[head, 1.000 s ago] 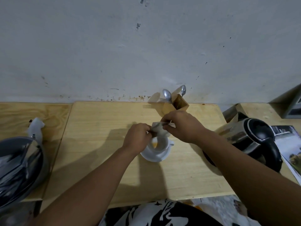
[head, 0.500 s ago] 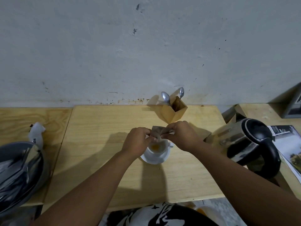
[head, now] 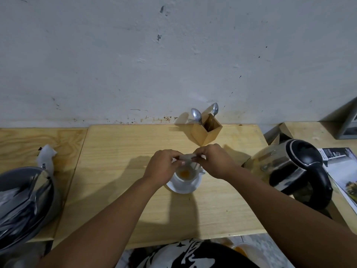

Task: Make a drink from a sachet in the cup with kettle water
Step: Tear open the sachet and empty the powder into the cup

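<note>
A white cup point(head: 185, 180) stands on a white saucer point(head: 190, 188) in the middle of the wooden table point(head: 119, 151). Orange powder point(head: 185, 173) lies in the cup's bottom. Just above the cup, my left hand point(head: 162, 167) and my right hand point(head: 214, 161) both pinch a small silvery sachet point(head: 186, 157), one at each end. The sachet is held flat over the cup's far rim. A steel kettle point(head: 286, 169) with a black lid and handle stands to the right, close to my right forearm.
A wooden cutlery holder point(head: 205, 131) with spoons point(head: 196, 115) stands against the wall behind the cup. At the left sit a bin lined with a dark shiny bag point(head: 23, 200) and a white packet point(head: 46, 157). A magazine point(head: 342, 167) lies at the far right.
The sachet has gone from upright over the cup to flat between both hands. The hands have lifted slightly off the cup, so the orange powder inside shows more.
</note>
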